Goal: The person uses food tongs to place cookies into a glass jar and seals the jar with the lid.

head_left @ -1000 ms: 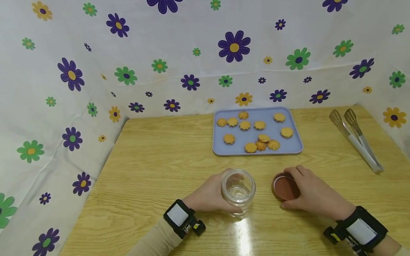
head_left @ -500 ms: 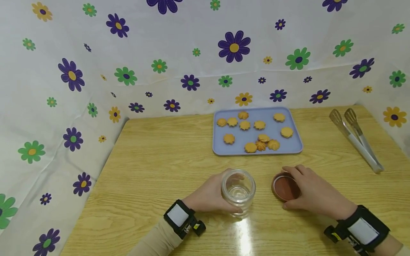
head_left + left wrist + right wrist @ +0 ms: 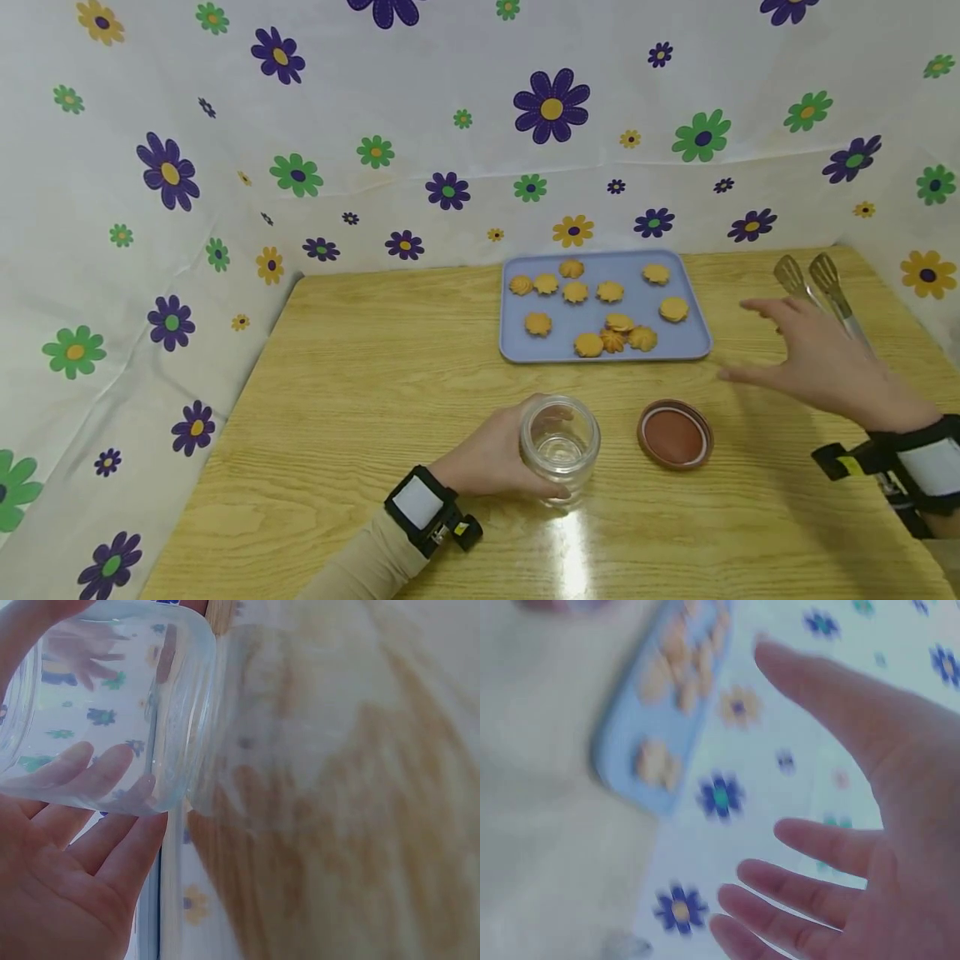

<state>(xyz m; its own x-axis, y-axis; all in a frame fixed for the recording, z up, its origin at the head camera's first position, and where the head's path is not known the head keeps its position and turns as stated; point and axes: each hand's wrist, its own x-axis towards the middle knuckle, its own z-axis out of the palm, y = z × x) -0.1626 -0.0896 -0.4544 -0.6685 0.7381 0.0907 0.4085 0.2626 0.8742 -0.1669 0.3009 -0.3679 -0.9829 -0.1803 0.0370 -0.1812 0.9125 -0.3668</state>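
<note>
Head view: left hand (image 3: 504, 457) grasps a clear round glass jar (image 3: 559, 452), fingers on the far side, thumb along the near side. Jar stands upright, mouth up, on the light wood-grain bench (image 3: 360, 358). Just right of it, apart, a round reddish-brown lid (image 3: 676, 435) with a pale inner ring lies flat, inner side up. Right hand (image 3: 825, 362) hovers above the bench, grip released, thumb and fingers spread; it covers part of the silver metal tongs (image 3: 827, 275) with slotted heads. Contact there: can't tell. Beyond jar and lid, a pale blue rectangular tray (image 3: 532, 348) carries golden-brown cookies (image 3: 588, 344), several bunched at the near edge, others spread out. White cloth (image 3: 337, 83) with purple, green and yellow flowers hangs behind and at both sides. Black wristbands (image 3: 447, 504) on both wrists, beige sleeves (image 3: 371, 562).

Left wrist view: jar fills upper left, shown sideways; left hand's grip is wrapped round it, fingers visible through the glass.

Right wrist view: right hand's thumb and fingers apart, grip loose. Tray and cookies upper left, blurred; flowered cloth behind. Reddish smear (image 3: 540, 604) in top corner, too blurred to identify.
</note>
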